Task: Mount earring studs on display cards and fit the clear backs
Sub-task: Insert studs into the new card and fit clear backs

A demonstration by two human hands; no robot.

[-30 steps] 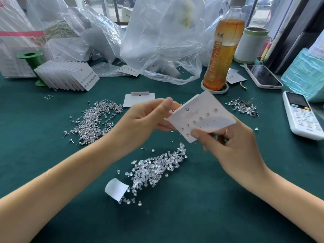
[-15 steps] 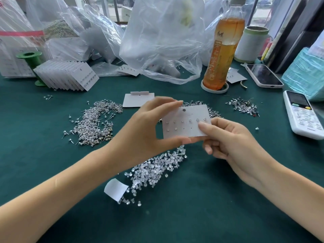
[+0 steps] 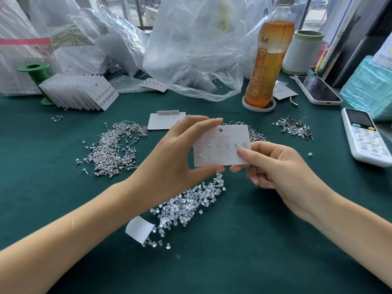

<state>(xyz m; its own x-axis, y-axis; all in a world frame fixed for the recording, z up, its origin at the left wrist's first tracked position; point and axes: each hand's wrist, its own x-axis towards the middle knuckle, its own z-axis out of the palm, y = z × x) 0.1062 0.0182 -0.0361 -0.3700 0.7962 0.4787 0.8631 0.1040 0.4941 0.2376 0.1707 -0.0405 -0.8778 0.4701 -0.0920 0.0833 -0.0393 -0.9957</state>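
Note:
A white display card [image 3: 220,146] faces me above the green table, with several studs in its top row and two in the lower row. My left hand [image 3: 176,158] holds it by its left side, thumb under the bottom edge and fingers over the top. My right hand [image 3: 273,168] pinches the card's lower right corner. A pile of clear backs [image 3: 188,203] lies just below the card. A large heap of silver studs [image 3: 114,147] lies to the left, a smaller heap [image 3: 293,126] to the right.
A blank card [image 3: 163,120] lies behind my left hand; a fanned stack of cards [image 3: 82,92] sits at back left. Plastic bags [image 3: 197,45], a tea bottle [image 3: 269,58], a phone [image 3: 318,90] and a white remote [image 3: 364,136] crowd the back and right. A paper scrap [image 3: 140,229] lies near.
The card has turned from a tilted pose to level and facing me. My left hand shifted from touching its edge to holding its left side; my right hand moved to the lower right corner.

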